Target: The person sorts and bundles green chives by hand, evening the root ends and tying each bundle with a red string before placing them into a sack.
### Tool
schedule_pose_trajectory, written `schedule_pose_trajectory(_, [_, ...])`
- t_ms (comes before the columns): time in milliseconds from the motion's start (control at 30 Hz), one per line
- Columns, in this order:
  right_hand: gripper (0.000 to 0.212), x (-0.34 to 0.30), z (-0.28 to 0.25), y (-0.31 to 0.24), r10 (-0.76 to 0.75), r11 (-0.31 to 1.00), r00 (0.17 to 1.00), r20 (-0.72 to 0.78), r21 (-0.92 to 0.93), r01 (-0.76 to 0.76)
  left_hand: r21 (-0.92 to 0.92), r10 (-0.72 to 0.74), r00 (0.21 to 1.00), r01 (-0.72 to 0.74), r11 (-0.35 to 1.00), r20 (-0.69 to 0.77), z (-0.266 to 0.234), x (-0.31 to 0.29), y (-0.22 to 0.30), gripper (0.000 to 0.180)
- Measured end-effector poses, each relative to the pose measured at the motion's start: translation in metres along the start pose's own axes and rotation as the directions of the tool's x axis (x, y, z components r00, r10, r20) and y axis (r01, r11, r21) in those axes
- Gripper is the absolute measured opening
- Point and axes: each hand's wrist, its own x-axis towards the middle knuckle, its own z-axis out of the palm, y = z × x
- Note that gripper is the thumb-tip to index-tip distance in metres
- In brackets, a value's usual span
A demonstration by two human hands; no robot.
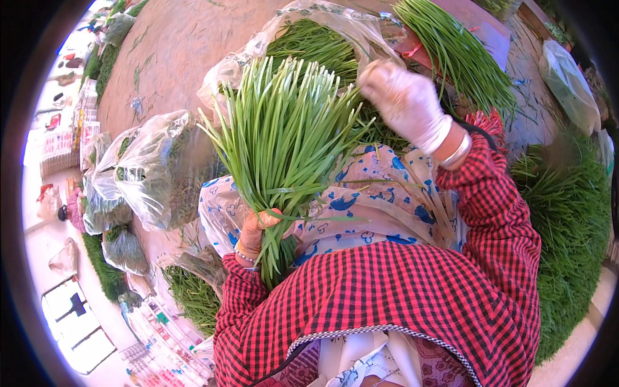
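Note:
My left hand (255,231) is wrapped round the lower part of a thick bunch of green garlic chives (277,138). The bunch stands upright in front of me, its pale cut ends fanned out at the top and its leaf tips hanging below the fist. My right hand (407,106), in a whitish glove, is raised just right of the bunch's top. Its fingers look curled in and are blurred by motion; what they hold, if anything, does not show. Across my lap lies a clear plastic sheet (380,200) with blue prints.
Behind the bunch, an opened plastic bag (322,11) holds more chives. Loose chives (458,55) lie at the far right on a reddish board (487,29). Filled clear bags (151,171) stand at left. A large green heap (564,238) lies on the right, beside red ties (487,122).

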Motion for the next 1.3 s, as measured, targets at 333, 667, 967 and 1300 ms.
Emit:
schedule_pose_trajectory(333, [0.029, -0.039, -0.015, 0.053, 0.481, 0.876, 0.848, 0.22, -0.145, -0.46, -0.266, 0.04, 0.999, -0.039, 0.963, 0.0, -0.005, -0.011, 0.008, 0.025])
schedule_pose_trajectory(667, [0.015, 0.005, 0.027, -0.08, -0.023, 0.934, 0.988, 0.151, 0.355, -0.033, -0.063, 0.101, 0.995, -0.1, 0.993, 0.011, 0.044, -0.001, 0.021, 0.068])
schedule_pose_trajectory(967, [0.008, 0.012, 0.017, -0.092, -0.212, 0.976, 0.92, 0.328, 0.12, 0.182, -0.045, 0.128, 0.992, -0.129, 0.991, -0.01, 0.038, 0.002, 0.012, 0.061])
schedule_pose_trajectory(1300, [0.008, -0.013, -0.019, -0.029, 0.0, 1.0, 0.988, 0.156, 0.017, -0.003, -0.224, 0.057, 0.993, -0.032, 0.974, 0.105, 0.011, -0.005, 0.017, 0.043])
